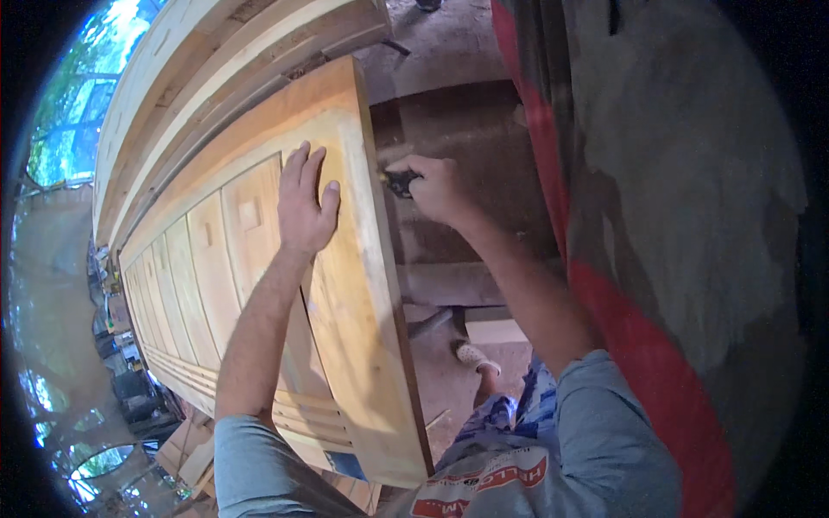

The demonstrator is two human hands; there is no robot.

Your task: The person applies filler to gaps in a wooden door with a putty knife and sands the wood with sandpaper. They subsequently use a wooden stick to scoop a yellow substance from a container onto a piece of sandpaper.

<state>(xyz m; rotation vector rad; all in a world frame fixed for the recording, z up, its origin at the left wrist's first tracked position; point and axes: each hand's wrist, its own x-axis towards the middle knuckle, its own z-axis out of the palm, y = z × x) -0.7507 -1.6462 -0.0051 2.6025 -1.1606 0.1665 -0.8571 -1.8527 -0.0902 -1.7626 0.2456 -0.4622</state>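
Left hand: my left hand (304, 200) lies flat, fingers spread, on the pale panelled wooden door (259, 285), frame centre.
Right hand: my right hand (432, 188) pinches a small dark tool (400, 181) against the door's right edge.
Handling: probably heavy, stiff; grip its long edges.
Axis: lower centre to upper left.

pale yellow wooden door (259, 250); small black tool (400, 182); grey-blue sleeves (604, 432)

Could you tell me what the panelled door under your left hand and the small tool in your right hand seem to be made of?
Panelled door: pale bare wood, apparently unfinished; grain shows. Small dark tool in the right hand: possibly metal; too blurred to tell.
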